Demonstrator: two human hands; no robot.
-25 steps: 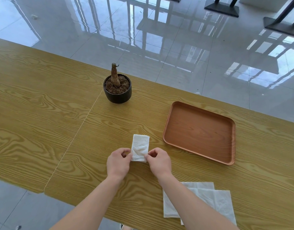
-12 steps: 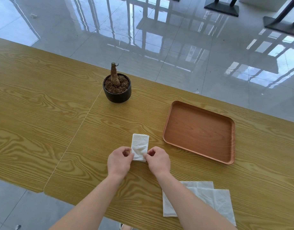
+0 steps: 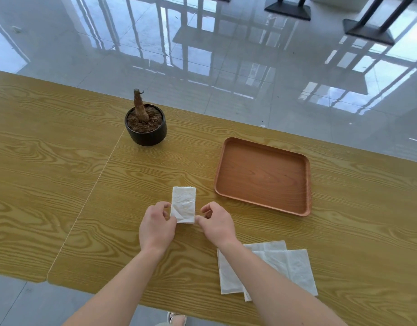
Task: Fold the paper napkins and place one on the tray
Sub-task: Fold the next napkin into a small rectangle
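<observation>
Two hands (image 3: 187, 225) pinching folded napkin (image 3: 183, 204), unmarked

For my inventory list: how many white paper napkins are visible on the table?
3: one folded white paper napkin between both hands, two flat white napkins overlapping beside the right forearm. More may lie hidden underneath.

My one head camera looks forward and steeply down, close over the wooden table (image 3: 61, 175), glossy floor (image 3: 226, 67) beyond.

A small white paper napkin folded into a narrow rectangle (image 3: 183, 204) lies flat mid-table; the brown rectangular wooden tray (image 3: 264, 176) sits empty nearer the far edge; unfolded white napkins (image 3: 282, 267) overlap by the near edge.
</observation>
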